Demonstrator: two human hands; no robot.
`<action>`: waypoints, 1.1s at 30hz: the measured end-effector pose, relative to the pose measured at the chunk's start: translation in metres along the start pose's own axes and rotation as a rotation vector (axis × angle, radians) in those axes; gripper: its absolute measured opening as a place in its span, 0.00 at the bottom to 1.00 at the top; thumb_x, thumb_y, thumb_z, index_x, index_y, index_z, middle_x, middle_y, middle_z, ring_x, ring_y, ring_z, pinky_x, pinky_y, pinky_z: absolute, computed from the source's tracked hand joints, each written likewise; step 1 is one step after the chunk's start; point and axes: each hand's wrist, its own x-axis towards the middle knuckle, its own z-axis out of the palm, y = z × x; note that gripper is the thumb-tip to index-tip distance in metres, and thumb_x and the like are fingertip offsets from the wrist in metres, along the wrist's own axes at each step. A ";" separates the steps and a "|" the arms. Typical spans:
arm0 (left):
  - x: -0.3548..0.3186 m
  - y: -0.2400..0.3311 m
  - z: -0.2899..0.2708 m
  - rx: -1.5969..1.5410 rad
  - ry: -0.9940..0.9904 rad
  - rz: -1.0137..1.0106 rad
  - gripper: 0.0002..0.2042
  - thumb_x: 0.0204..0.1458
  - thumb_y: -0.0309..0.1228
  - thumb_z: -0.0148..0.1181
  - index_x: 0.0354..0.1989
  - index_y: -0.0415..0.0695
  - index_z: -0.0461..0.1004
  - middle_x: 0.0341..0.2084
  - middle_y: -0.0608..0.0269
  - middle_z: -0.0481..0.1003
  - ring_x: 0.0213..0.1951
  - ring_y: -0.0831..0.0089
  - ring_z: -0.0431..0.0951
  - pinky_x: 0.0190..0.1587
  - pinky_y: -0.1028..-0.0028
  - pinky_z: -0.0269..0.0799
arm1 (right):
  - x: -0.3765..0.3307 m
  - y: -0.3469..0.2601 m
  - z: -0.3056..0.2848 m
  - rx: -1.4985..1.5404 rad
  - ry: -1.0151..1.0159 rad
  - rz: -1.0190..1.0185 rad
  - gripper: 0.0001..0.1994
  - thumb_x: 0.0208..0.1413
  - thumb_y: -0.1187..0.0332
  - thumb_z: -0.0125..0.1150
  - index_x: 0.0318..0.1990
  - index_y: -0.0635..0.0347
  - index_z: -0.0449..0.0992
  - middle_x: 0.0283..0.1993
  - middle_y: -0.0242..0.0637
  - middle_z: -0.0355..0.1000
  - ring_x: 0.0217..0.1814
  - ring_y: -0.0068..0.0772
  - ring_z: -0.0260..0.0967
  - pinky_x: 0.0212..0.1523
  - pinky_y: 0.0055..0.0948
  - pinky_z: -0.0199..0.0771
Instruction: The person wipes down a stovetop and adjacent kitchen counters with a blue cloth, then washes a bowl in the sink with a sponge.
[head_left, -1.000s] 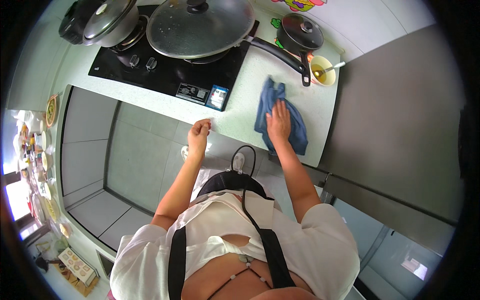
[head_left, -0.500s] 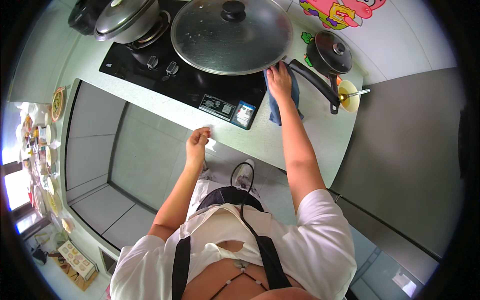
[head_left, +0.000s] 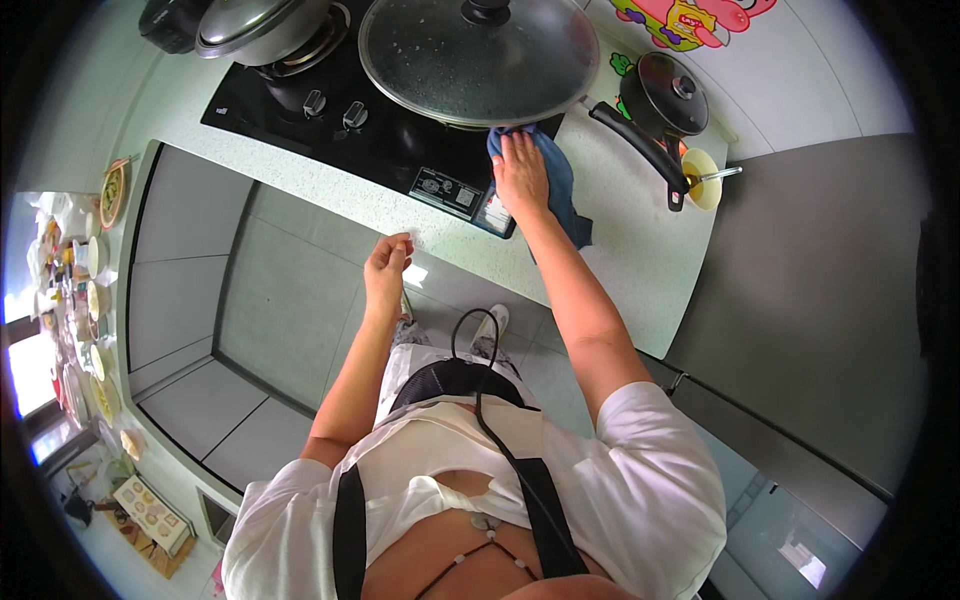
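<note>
While the right hand (head_left: 523,182) rests on the blue cloth (head_left: 562,190) with fingers outstretched, probably for pressing evenly, cloth spans cooktop (head_left: 400,150) edge and worktop (head_left: 635,255); the left hand's (head_left: 386,264) fingers are curled closed

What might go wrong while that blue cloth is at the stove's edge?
The right hand and blue cloth are close to the large glass lid, which might burn if hot. The long black pan handle ends near the bowl, so a bump could knock the bowl over.
</note>
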 end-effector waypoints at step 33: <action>-0.020 -0.007 -0.012 -0.072 0.090 -0.008 0.10 0.55 0.32 0.50 0.40 0.42 0.73 0.33 0.66 0.73 0.39 0.75 0.72 0.44 0.74 0.67 | 0.021 0.050 0.001 0.016 0.104 -0.137 0.17 0.53 0.68 0.48 0.49 0.66 0.64 0.54 0.50 0.63 0.59 0.48 0.56 0.58 0.40 0.56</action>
